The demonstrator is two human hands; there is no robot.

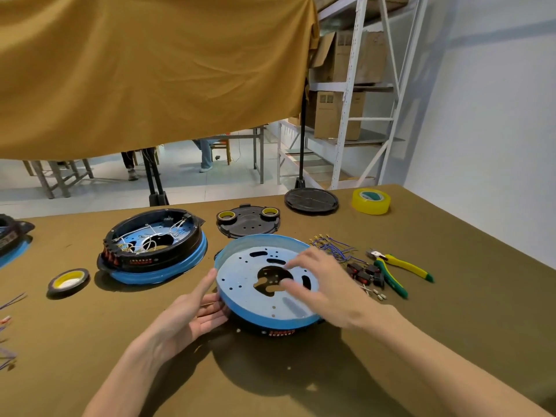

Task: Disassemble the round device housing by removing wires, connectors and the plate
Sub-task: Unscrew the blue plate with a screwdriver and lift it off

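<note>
**benchrat:** Housing (pixel 264 296) sits near the front edge of the table (pixel 451 341), about mid-width. Head cam only. Lots of stuff around it: a second round unit (pixel 153 245) with white wires still inside, off to the left; a black tape roll (pixel 68 279) beside that; a black cover (pixel 248 220) with two small tape rolls on it behind; a black disc (pixel 311 201) and yellow tape (pixel 371 201) toward the far edge.

**solderjoe:** Right side?

**benchrat:** Loose purple wires (pixel 334 246), small black connectors (pixel 365 273), yellow-green cutters (pixel 397 270).

**solderjoe:** And the housing itself?

**benchrat:** Tilted, blue rim, pale perforated plate (pixel 240 281) with a big centre cutout, black base underneath. Left hand (pixel 192 314) flat and spread against its left edge. Right hand (pixel 325 284) loosely spread over the plate, blurred; can't tell if it's touching.
</note>
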